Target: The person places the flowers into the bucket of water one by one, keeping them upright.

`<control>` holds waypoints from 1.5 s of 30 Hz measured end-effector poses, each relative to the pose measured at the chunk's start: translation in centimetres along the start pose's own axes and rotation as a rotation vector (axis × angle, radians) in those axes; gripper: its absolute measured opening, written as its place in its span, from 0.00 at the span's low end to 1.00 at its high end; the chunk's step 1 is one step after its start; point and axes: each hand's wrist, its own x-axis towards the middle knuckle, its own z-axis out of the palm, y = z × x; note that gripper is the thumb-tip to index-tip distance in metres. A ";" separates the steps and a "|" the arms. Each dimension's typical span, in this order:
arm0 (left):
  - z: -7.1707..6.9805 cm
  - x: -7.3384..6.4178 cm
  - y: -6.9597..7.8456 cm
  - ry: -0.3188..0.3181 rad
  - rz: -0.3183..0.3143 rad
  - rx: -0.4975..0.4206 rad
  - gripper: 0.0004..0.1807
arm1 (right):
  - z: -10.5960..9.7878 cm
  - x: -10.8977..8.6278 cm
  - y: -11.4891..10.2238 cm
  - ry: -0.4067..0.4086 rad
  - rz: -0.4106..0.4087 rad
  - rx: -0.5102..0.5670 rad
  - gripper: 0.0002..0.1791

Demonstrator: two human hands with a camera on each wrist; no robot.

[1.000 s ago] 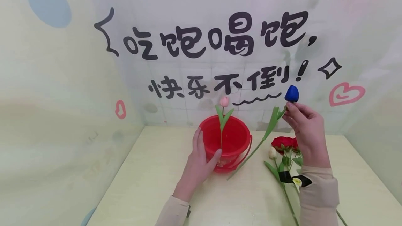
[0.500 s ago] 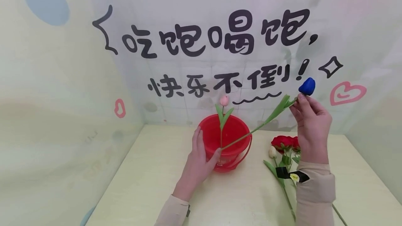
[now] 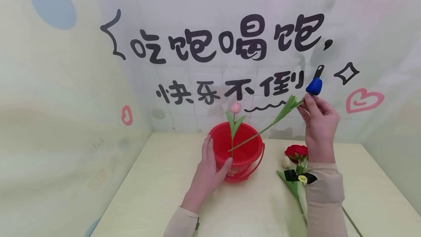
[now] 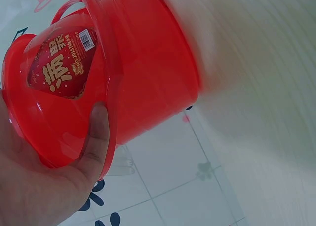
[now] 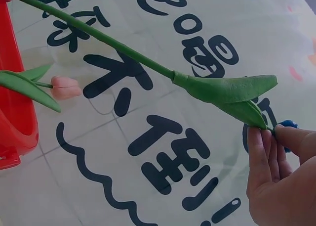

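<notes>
A red plastic bucket point(image 3: 245, 171) stands on the table, its handle hanging down at the right. My left hand point(image 3: 205, 173) holds it at the left side; in the left wrist view the thumb point(image 4: 96, 137) lies along the outside, below the label point(image 4: 64, 63). A pink artificial tulip point(image 3: 235, 107) stands in the bucket. Between thumb and fingertips, my right hand point(image 3: 320, 123) pinches a blue artificial tulip point(image 3: 314, 86) just below its bloom. Its green stem point(image 5: 128, 50) slants down to the left, the lower end over the bucket's mouth.
Right of the bucket, a red artificial flower point(image 3: 296, 153) and a white tulip point(image 3: 286, 162) lie on the table point(image 3: 158, 178), partly hidden by the right forearm. A wall with black lettering point(image 3: 253, 39) rises behind the table.
The right hand has moved up, bringing the blue tulip's stem end from beside the bucket to over its mouth. It first swung right, then slightly back left. The left hand keeps its place.
</notes>
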 end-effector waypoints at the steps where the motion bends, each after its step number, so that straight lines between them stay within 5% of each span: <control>1: 0.0 0.0 0.0 0.000 0.000 0.000 0.63 | 0.1 0.1 0.3 -0.008 -0.003 -0.019 0.23; 16: 0.0 0.0 -0.1 0.009 0.020 0.000 0.63 | 2.1 0.6 4.0 -0.178 -0.024 -0.276 0.07; 45: 0.2 0.0 -0.5 0.027 0.039 0.005 0.61 | 3.9 0.2 9.7 -0.399 0.016 -0.694 0.20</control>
